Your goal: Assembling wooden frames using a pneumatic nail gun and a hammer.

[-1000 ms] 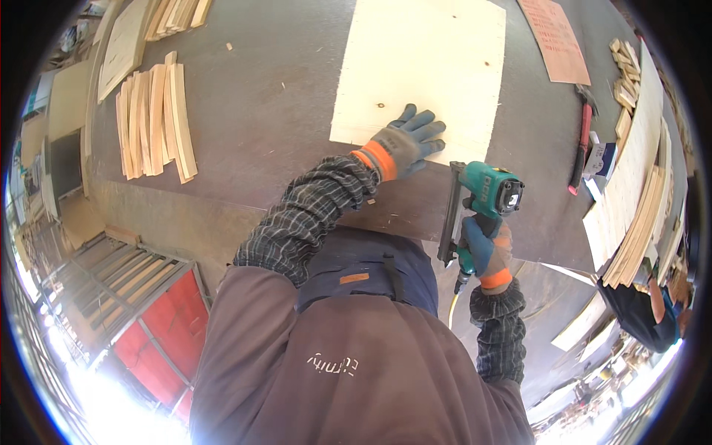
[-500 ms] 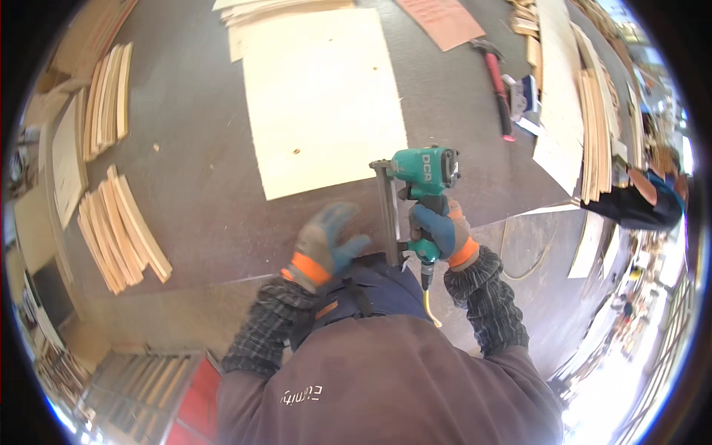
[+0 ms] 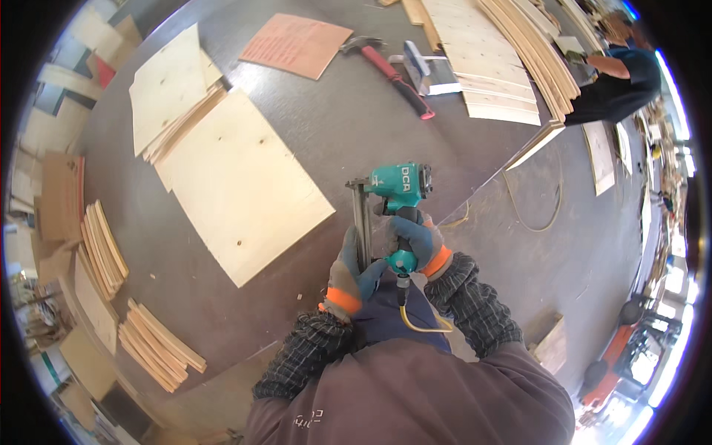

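The left hand [image 3: 345, 273], loose in the air half a second ago, now has its fingers wrapped around the magazine [image 3: 361, 222] of the green nail gun [image 3: 398, 185]; the right hand [image 3: 424, 243] keeps its fingers clenched around the handle. The tool is held before the body, by the near edge of the worktop [image 3: 311, 126]. Bare surface opens between the plywood sheet [image 3: 241, 189] and the hammer [image 3: 391, 74], and along the sheet's near side.
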Motion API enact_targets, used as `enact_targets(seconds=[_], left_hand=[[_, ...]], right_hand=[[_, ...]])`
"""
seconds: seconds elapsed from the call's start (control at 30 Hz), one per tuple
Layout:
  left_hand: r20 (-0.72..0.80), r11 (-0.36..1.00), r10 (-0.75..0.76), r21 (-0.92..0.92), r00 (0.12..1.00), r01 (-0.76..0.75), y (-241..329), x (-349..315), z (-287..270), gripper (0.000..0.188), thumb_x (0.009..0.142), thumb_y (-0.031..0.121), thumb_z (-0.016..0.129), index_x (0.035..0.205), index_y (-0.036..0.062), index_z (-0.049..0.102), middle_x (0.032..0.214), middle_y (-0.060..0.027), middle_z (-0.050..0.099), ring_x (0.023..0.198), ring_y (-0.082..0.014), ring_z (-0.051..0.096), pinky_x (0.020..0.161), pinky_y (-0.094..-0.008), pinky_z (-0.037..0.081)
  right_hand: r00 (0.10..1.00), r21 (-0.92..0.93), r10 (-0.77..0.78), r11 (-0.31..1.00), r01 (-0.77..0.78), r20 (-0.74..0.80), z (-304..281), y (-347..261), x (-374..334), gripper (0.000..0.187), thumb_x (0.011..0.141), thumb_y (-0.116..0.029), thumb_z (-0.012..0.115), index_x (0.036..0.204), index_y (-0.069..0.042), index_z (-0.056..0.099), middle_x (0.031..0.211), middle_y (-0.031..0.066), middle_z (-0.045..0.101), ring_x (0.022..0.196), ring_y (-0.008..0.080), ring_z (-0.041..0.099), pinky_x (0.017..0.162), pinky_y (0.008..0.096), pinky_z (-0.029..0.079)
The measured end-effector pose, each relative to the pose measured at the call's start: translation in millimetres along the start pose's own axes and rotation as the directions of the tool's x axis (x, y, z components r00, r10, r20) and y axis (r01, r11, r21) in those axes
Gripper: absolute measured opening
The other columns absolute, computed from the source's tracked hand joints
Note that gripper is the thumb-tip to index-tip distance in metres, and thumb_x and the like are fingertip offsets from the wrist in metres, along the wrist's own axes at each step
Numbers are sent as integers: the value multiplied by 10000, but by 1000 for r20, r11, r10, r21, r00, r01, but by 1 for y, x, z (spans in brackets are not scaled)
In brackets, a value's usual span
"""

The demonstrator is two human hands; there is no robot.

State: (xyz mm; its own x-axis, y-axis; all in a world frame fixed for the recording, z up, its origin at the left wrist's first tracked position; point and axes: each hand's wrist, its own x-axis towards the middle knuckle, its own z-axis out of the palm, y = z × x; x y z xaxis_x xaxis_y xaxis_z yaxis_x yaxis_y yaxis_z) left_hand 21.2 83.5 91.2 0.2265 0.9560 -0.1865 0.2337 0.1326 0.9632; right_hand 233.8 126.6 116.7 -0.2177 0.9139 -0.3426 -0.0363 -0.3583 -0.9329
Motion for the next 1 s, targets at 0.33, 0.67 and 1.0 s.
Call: enact_targets(seconds=[0.33,0.67,1.0], left_hand=[[83,999,-54,10,995,54,30,39,35,849,917,132,799,1625,-18,355,1375,-184,677,1207,-226,685,982,-366,567],[156,999,-53,-4,986,54,67,51,46,998,825,62,824,1663,-13,286,1386,-218,662,1247,-247,667,1047,-384,553],[22,961,49,273,999,-54,77,37,49,860,867,225,836,1576,-17,413,1273,-287,699,1132,-372,744,933,-424,597]], right_hand=[[848,-522,-523,701,486,87,-58,5,-5,186,806,-102,800,943,-39,692,867,95,656,725,217,647,635,342,523],[982,505,171,856,-110,-76,-87,-8,0,518,984,-118,580,1455,85,505,756,24,570,654,146,550,620,304,473],[984,331,32,943,29,-177,-71,-28,-5,508,993,-115,566,1464,61,498,750,18,531,654,147,544,614,313,472]])
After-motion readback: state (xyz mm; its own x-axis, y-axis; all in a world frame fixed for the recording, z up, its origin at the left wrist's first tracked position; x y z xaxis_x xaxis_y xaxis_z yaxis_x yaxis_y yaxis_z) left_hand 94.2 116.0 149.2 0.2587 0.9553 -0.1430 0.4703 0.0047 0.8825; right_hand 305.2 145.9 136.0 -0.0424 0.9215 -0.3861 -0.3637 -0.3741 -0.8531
